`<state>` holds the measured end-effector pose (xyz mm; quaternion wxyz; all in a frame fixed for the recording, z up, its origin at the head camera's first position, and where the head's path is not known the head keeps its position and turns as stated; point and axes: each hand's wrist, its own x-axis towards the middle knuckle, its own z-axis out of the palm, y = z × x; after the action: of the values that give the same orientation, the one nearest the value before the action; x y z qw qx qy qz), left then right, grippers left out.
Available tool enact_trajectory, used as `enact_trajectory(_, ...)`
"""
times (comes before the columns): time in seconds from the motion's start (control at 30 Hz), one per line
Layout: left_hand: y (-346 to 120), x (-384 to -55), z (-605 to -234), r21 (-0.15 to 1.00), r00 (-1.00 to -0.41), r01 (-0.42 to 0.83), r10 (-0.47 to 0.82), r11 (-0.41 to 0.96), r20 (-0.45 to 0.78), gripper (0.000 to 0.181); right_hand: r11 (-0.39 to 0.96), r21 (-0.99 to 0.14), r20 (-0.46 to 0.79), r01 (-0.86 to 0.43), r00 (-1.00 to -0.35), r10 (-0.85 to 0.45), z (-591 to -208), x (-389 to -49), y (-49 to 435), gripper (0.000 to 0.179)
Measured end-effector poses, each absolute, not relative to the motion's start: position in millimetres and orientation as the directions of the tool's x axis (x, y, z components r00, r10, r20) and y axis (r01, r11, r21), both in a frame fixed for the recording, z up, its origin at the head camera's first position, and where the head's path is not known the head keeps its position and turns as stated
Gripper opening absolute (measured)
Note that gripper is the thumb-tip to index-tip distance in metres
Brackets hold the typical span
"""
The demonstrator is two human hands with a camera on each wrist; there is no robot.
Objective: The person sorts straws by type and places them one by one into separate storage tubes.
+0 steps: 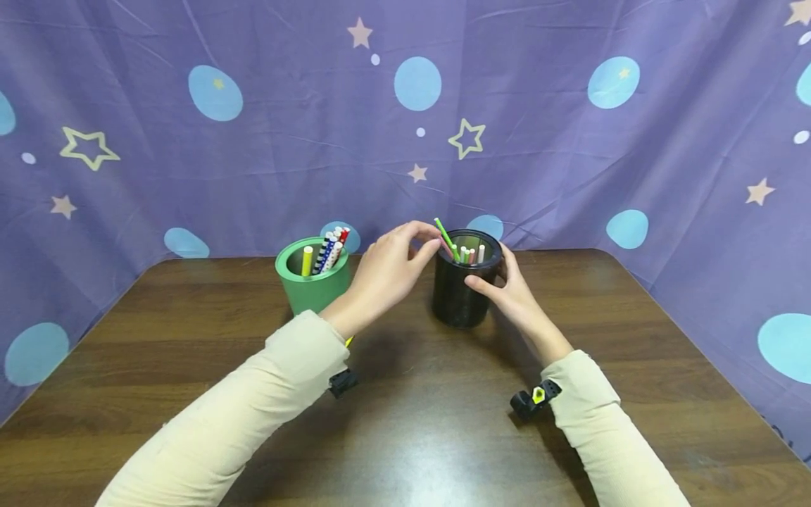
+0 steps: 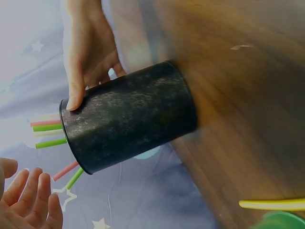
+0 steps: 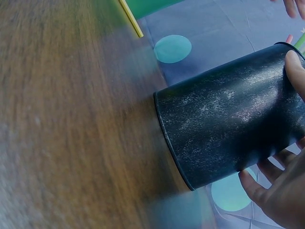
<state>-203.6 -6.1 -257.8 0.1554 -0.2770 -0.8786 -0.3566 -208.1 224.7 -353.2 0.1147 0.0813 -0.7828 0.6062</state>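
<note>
A black cylindrical holder (image 1: 459, 296) stands upright on the table with several thin coloured straws inside. One green straw (image 1: 446, 236) leans out over its left rim, beside a pink straw (image 2: 65, 170). My right hand (image 1: 516, 296) grips the holder's right side, thumb at the front near the rim. Just left of the rim hovers my left hand (image 1: 393, 260); its bent fingers (image 2: 32, 195) are apart from the straws in the left wrist view and hold nothing visible. A green holder (image 1: 310, 294) behind my left forearm bears patterned straws (image 1: 326, 255) and a yellow straw (image 1: 307, 261).
A long yellow stick (image 3: 131, 18) lies by the green holder, mostly hidden by my left arm in the head view. The brown wooden table (image 1: 412, 422) ends at a purple curtain (image 1: 285, 155) with stars and blue spots.
</note>
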Motion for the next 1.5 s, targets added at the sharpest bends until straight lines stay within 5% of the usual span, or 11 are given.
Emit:
enact_trajectory(0.4, -60.2, -183.2, -279.1, 0.477, -0.813, 0.580, 0.430, 0.661, 0.393, 0.020, 0.254, -0.930, 0.278, -0.265, -0.960, 0.018, -352.5, -210.0, 225.8, 0.087)
enact_trajectory(0.73, -98.4, -177.4, -308.0, 0.451, -0.859, 0.506, 0.477, 0.735, 0.187, 0.017, 0.242, -0.933, 0.276, -0.265, -0.961, 0.014, -353.0, -209.6, 224.6, 0.087)
enact_trajectory(1.07, -111.2, -174.3, -328.2, 0.406, -0.894, 0.429, 0.442, 0.807, 0.066, 0.025, 0.243, -0.933, 0.279, -0.266, -0.960, 0.019, -352.8, -210.2, 223.6, 0.086)
enact_trajectory(1.5, -113.4, -178.4, -344.9, 0.413, -0.871, 0.456, 0.490, 0.789, 0.027, 0.024, 0.243, -0.934, 0.276, -0.263, -0.961, 0.019, -353.0, -209.0, 223.7, 0.087)
